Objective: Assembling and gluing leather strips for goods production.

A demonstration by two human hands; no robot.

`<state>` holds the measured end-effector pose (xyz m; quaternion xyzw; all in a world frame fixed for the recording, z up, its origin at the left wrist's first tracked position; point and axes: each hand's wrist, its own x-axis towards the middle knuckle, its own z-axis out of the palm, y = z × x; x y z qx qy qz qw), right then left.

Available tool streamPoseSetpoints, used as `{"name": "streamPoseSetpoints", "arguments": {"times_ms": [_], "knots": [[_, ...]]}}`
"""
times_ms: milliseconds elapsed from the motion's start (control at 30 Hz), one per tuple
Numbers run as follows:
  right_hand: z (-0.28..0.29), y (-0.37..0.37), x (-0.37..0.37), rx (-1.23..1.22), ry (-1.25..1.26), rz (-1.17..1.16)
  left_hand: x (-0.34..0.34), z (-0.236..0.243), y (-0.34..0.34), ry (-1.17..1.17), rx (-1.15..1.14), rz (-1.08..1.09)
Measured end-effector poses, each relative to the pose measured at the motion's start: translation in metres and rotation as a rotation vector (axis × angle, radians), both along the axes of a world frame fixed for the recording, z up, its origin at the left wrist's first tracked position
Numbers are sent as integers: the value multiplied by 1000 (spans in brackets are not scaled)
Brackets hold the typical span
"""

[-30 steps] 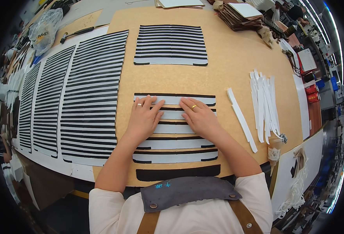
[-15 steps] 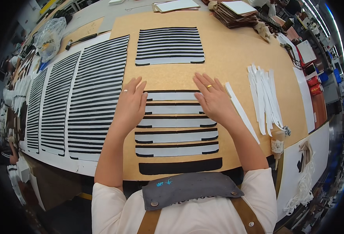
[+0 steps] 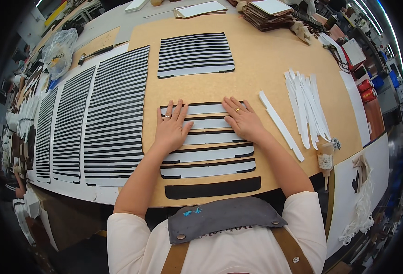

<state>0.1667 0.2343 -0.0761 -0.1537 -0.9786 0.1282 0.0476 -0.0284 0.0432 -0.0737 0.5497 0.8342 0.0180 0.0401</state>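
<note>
Both my hands lie flat over a column of black strips faced with white. My left hand (image 3: 171, 128) has its fingers spread across the left ends of the upper strips. At the right ends, my right hand (image 3: 245, 119) rests with its fingers stretched out. Between them shows the farthest strip (image 3: 205, 108), white with a black edge. Closer to me lie another white-faced strip (image 3: 208, 170) and, nearest, an all-black strip (image 3: 213, 188). Neither hand grips anything. Some strip ends are hidden under my palms and fingers.
Beyond my hands lies a stack of overlapped striped pieces (image 3: 196, 55). Longer striped rows (image 3: 115, 118) fill the left side. To the right are loose white strips (image 3: 304, 107), one separate white strip (image 3: 281, 125) and a glue bottle (image 3: 325, 160). A hammer (image 3: 95, 54) lies far left.
My hands have come down onto the strips; the left moved right and toward me, the right slightly toward me. The table view has shifted slightly.
</note>
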Motion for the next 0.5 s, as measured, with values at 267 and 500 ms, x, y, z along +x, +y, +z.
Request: {"name": "streamPoseSetpoints", "arguments": {"times_ms": [267, 500], "knots": [[57, 8, 5, -351, 62, -116, -34, 27, -4, -524, 289, 12], [5, -51, 11, 57, 59, 38, 28, 6, -42, -12, 35, -144]]}}
